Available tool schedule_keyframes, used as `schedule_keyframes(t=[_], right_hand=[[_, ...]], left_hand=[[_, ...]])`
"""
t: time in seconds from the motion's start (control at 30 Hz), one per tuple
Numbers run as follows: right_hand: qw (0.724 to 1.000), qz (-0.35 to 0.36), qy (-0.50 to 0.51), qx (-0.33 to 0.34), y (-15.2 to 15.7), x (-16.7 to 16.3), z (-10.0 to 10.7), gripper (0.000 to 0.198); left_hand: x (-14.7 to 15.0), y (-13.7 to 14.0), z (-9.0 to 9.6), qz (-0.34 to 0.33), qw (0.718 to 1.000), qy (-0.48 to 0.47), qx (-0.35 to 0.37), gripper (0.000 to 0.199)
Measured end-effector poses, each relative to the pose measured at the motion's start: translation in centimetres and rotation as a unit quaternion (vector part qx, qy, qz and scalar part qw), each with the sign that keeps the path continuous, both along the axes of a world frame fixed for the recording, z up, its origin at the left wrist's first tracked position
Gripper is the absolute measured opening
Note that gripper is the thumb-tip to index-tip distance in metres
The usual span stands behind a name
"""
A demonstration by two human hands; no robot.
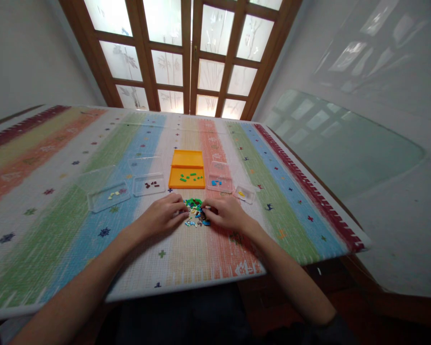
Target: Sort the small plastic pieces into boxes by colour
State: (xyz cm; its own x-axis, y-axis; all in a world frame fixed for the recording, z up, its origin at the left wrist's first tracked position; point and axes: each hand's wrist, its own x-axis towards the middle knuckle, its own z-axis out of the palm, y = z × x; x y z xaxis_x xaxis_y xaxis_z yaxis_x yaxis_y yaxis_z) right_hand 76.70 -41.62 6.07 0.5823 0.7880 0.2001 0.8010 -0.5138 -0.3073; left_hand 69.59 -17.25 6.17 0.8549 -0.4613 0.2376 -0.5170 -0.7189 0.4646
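Observation:
A small heap of tiny toy building bricks (193, 211) in green, blue, cream, brown and other colours lies on the striped cloth between my hands. At its left edge is my left hand (168, 211), fingers curled and thumb close to them; whatever the fingertips hold, if anything, is too small to make out. My right hand (224, 213) bends over the right edge of the heap. Its thumb and fingers come together at dark and blue bricks, and the fingertips partly hide what lies there.
Behind the heap stands an open orange case (187, 186) with several green bricks. Clear boxes flank it: one with cream bricks (109, 203), one with dark brown bricks (149, 191), one with blue bricks (220, 189), and a small one with yellow bricks (249, 199). The table's front edge (187, 286) is near my body.

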Motion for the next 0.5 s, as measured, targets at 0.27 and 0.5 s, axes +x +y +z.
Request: schedule_keyframes(t=[0.27, 0.5], right_hand=[[0.999, 0.001, -0.001, -0.042, 1.4, -0.5, 1.1, 0.016], [0.995, -0.029, -0.016, -0.090, 2.5, -1.0, 1.4, 0.023]], left_hand=[[-0.2, 0.5, 0.1, 0.020, 1.000, 0.005, 0.009, 0.024], [-0.2, 0.2, 0.0, 0.022, 0.999, 0.012, 0.022, 0.022]])
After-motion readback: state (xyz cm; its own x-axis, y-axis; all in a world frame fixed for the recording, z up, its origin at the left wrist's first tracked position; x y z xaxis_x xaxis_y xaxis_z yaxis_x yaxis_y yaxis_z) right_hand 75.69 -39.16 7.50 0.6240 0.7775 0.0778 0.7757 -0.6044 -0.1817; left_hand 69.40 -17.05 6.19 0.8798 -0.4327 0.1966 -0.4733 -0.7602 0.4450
